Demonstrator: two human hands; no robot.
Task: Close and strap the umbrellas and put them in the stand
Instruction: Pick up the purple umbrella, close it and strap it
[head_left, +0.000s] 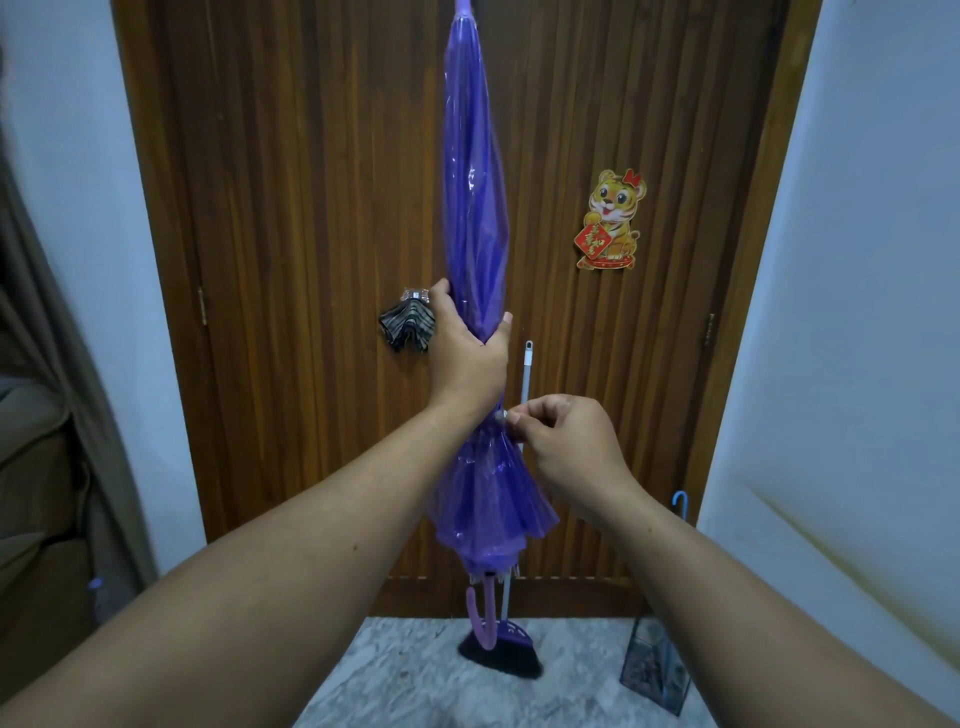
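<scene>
Right hand (563, 449): pinched the small silver strap snap (502, 415) against the canopy.
Left hand (467, 345): wrapped around the translucent purple plastic umbrella (475, 218), held tip-up before the wooden door (311, 208).
Risk: folds could spring loose if the snap slipped.

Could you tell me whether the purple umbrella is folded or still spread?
Folded: the purple umbrella canopy hangs gathered along its shaft, gripped by the left hand.

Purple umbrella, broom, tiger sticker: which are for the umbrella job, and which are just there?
For the job: purple umbrella, left hand gripping it, right hand pinching its strap snap, the stand holding a blue-handled umbrella.

Just there: broom, tiger sticker, striped folded thing.
</scene>
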